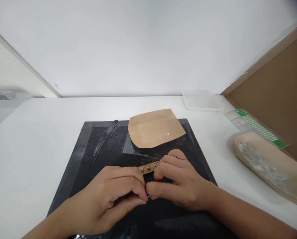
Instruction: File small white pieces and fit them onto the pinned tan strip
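Both hands meet over the black mat [108,152], fingertips almost touching. My left hand [116,196] is closed, its thumb and index finger pinched together. My right hand [178,182] is closed too, with thumb and forefinger pressed together against the left fingertips. A tiny silvery bit [149,196] shows between the fingertips; fingers hide most of it, and I cannot tell what it is. Just beyond lies a tan strip [148,168] with shiny round metal pieces on it, its ends partly covered by my hands.
A tan curved-edged sheet [155,129] with a small white speck lies on the mat's far side. To its left is a thin dark curved strip [104,142]. At right are a transparent bag [265,166] of small pieces, a green-and-white labelled sheet [260,127] and a transparent tray [203,101].
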Demonstrator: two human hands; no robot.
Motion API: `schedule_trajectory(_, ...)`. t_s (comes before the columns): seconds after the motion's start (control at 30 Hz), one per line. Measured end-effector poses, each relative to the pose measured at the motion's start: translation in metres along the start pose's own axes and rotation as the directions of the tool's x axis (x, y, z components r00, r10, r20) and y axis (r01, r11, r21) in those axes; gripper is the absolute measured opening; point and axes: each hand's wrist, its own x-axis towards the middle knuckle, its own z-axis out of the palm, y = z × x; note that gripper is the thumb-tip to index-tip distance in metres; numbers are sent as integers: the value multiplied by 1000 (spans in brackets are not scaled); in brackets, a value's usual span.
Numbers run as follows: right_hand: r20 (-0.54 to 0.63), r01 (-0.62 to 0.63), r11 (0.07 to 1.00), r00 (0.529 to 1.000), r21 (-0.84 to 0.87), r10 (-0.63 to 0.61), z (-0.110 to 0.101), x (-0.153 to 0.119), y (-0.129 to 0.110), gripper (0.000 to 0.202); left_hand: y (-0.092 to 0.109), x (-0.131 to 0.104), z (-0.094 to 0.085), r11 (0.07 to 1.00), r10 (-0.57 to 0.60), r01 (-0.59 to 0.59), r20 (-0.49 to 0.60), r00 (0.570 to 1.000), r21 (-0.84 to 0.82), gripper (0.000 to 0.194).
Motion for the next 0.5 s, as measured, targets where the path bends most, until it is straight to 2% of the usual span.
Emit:
schedule_trajectory(0.23,-24,13,998,1000,-54,-15,-4,6,-2,21,8,-1,-4,989,-116,109,63,991,99,15)
schedule_trajectory(0.37,-39,29,995,999,-93,-33,-4,7,-3,19,5,-4,-2,982,-186,182,84,979,60,14)
schedule_trajectory(0.5,-46,33,993,998,-114,-38,-4,7,-2,22,3,-8,1,978,-207,207,51,977,7,13)
